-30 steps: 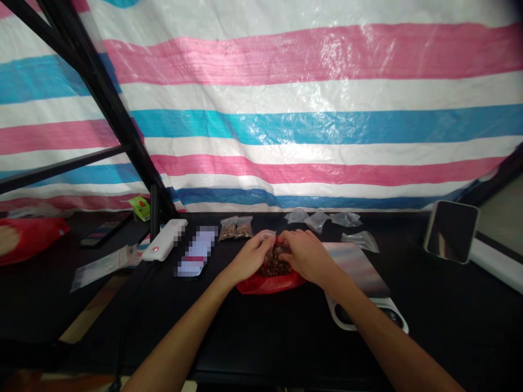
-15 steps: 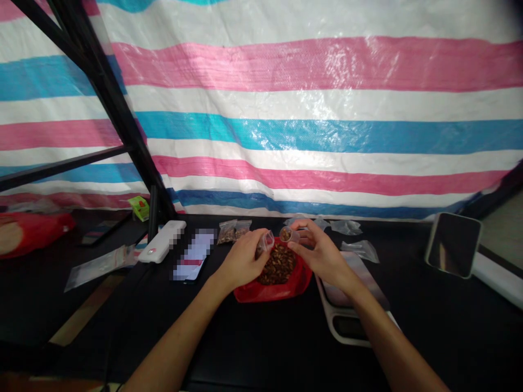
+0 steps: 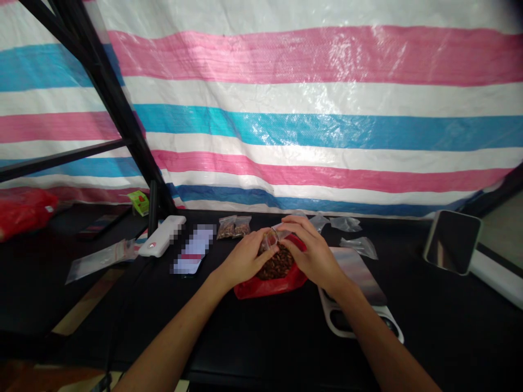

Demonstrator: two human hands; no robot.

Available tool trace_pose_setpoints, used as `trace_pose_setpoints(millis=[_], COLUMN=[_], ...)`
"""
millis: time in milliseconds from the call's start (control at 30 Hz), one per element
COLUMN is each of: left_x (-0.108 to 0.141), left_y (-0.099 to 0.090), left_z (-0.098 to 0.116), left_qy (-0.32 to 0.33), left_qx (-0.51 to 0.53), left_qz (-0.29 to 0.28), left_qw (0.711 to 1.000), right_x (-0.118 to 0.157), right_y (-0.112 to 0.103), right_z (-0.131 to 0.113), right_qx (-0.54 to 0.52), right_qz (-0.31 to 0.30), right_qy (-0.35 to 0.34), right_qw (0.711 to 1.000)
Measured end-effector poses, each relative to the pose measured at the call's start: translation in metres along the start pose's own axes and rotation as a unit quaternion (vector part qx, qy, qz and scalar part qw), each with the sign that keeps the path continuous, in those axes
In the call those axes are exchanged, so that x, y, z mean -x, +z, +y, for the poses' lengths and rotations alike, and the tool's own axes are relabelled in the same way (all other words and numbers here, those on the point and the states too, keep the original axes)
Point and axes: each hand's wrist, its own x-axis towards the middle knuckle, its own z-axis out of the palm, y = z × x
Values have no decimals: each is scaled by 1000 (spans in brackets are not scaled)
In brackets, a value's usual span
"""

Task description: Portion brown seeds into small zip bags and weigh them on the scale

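A red bag (image 3: 272,288) lies open on the black table, full of small brown pieces (image 3: 280,265). Above its left side my left hand (image 3: 247,254) is closed on a small clear plastic bag (image 3: 268,239), its mouth open. My right hand (image 3: 309,250) holds a small clear cup (image 3: 281,231), tilted against the mouth of the clear bag; my fingers partly hide it. Beside my right forearm sits a kitchen scale (image 3: 359,280) with a metal plate.
Left of the hands are two filled small bags (image 3: 233,227), a phone (image 3: 196,250) and a white power bank (image 3: 163,236). Flat clear bags (image 3: 359,246) lie behind the scale. A dark-screened device (image 3: 452,242) stands at right. A black metal frame (image 3: 118,109) rises at left.
My right hand has moved left with the cup and tipped it to the mouth of the clear bag. My left hand stays nearly in place, still holding the bag.
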Motion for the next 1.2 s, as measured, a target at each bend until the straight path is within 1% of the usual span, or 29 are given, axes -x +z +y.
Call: trace_pose_setpoints(millis=[133, 233, 500, 600, 767, 967, 1100, 1200], left_x=[1, 2, 2, 2, 2, 2, 2, 2], left_y=[1, 0, -2, -2, 0, 1, 1, 3], left_z=[-3, -2, 9, 12, 12, 12, 10, 10], left_qy=[11, 25, 15, 13, -3, 12, 21, 16], left_qx=[-20, -32, -133, -148, -115, -39, -33, -12], left_qz=[-6, -1, 18, 29, 33, 36, 52, 42], left_qw=[1000, 999, 991, 988, 993, 999, 998, 999], right_x=[0, 1, 3, 3, 4, 3, 4, 3], right_y=[-2, -3, 3, 6, 11, 12, 10, 10], right_z=[2, 2, -5, -6, -6, -7, -7, -9], right_qx=[18, 31, 27, 30, 28, 14, 15, -6], right_qz=[-15, -25, -51, -52, -44, -14, 2, 20], right_qy=[4, -3, 9, 11, 15, 13, 1, -8], right_qw=[1000, 999, 998, 998, 998, 1000, 1000, 1000])
